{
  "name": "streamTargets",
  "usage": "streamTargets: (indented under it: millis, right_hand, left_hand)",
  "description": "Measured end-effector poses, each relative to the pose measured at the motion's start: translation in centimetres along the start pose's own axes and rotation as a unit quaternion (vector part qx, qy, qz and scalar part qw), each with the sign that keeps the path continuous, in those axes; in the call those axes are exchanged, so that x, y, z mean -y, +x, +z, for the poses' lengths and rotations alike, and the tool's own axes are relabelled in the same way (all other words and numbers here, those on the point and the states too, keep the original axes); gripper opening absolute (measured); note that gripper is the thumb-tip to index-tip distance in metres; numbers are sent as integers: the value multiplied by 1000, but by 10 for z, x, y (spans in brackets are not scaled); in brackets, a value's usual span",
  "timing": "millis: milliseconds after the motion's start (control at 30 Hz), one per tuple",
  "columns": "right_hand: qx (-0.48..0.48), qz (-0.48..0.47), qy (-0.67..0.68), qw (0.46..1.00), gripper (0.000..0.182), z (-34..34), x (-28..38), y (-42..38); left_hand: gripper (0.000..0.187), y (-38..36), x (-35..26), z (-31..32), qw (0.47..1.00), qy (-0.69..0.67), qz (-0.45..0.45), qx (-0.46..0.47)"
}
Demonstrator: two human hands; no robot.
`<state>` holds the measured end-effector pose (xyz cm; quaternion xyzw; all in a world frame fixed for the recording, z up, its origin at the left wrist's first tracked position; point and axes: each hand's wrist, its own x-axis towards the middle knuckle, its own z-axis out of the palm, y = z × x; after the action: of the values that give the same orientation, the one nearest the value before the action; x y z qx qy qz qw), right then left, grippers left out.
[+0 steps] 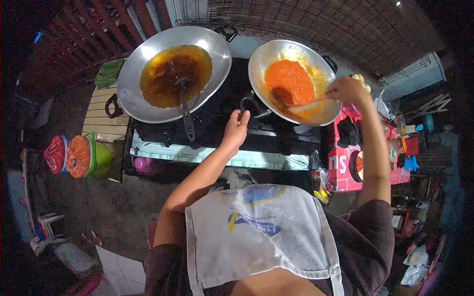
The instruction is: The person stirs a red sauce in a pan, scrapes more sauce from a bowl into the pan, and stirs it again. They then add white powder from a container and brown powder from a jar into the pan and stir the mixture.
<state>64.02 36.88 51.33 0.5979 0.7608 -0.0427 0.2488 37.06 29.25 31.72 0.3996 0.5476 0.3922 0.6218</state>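
Note:
My right hand (345,91) grips a pale spatula (308,103), probably wooden, over the right wok (257,74). The spatula's lower end rests in thick orange-red sauce (291,79). Just below that wok's near black handle (251,103) is my left hand (237,129), fingers curled in with the thumb beside them. Whether it touches the handle or pinches something cannot be made out. On the left, a larger wok (129,74) holds clear brown oil (168,69), with a dark slotted turner (186,111) leaning across its rim.
Both woks stand on a black stove (217,130). Left of it are a slatted bench (101,111) and covered buckets (101,160). A pink-red box (338,170) at the right carries several small containers. A mesh-covered wall (316,24) rises behind.

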Motion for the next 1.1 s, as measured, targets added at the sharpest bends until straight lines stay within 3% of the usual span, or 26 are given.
streamTargets:
  millis: [67, 167, 200, 267, 300, 333, 400, 433, 500, 600, 667, 733, 800, 833, 967, 1067, 1100]
  right_hand:
    - [-114, 10, 51, 992, 28, 42, -8, 40]
    - [-146, 62, 49, 986, 28, 32, -15, 36]
    - [-146, 62, 50, 986, 28, 26, -17, 28]
    - [-58, -30, 109, 992, 27, 12, -15, -3]
    - [-12, -33, 192, 981, 26, -3, 12, -24]
    - [-13, -30, 193, 981, 26, 10, 26, -21]
    - [-193, -84, 177, 961, 25, 57, 45, 2]
    - [-194, -83, 177, 961, 25, 65, 54, 14]
    - [-177, 62, 137, 973, 22, 73, 64, 38]
    - [-195, 58, 63, 977, 20, 87, 16, 54]
    - [-205, 76, 125, 968, 21, 66, 29, 14]
    - [-223, -37, 237, 945, 23, 69, 36, -8]
    - [-193, -13, 244, 950, 22, 74, 68, -17]
    - [-187, 54, 215, 957, 22, 73, 80, -16]
    - [-207, 76, 72, 973, 22, 109, 18, 32]
    - [-189, 126, 43, 973, 20, 75, 14, 4]
    - [-193, 118, 131, 965, 21, 69, 17, -10]
  left_hand:
    - [36, -1, -1, 1, 1000, -5, 0, 1]
    - [35, -3, -5, -1, 1000, 8, 6, -5]
    - [35, -2, -3, -2, 1000, 7, 9, 0]
    - [35, 0, -2, -2, 1000, 6, 12, 7]
    - [35, 0, -2, -2, 1000, 8, 6, 5]
    - [35, 0, -2, -1, 1000, 10, 1, 4]
    - [35, 0, -3, 0, 1000, 7, 7, 4]
    - [35, -1, -3, 0, 1000, 3, 10, 2]
    - [36, -1, -4, -1, 1000, 5, 8, 4]
    - [37, 0, -2, -3, 1000, 8, 4, 14]
    - [38, 0, -2, -4, 1000, 7, 5, 22]
    - [40, -1, -3, -3, 1000, 1, -1, 15]
    - [41, -2, -5, -1, 1000, -5, -2, 12]
    - [42, -3, -5, -1, 1000, -10, -3, 7]
    - [43, -3, -4, -1, 1000, -10, -1, 18]
    - [32, -2, -2, 0, 999, -21, 30, -13]
    - [33, -3, -2, 0, 999, -18, 29, -10]
